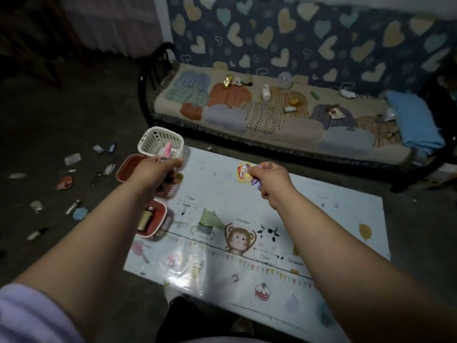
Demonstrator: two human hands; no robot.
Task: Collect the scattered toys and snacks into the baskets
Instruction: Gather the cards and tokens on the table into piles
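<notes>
Item: small yellow snack packet (pixel 243 172), pinched together with a purple piece (pixel 256 184) in the right grip (pixel 269 180) above the far middle of the counter (pixel 346 219). Judged light, thin and crinkly, so best taken by a flat edge. The left grip (pixel 158 169) is closed, apparently round a pink toy (pixel 168 147), at the white basket (pixel 158 137), with red baskets (pixel 123 167) just nearer on the counter's left edge.

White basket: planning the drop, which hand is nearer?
Left: the left hand is at the white basket's near rim; the right hand, pinching a snack packet, is to its right.
</notes>
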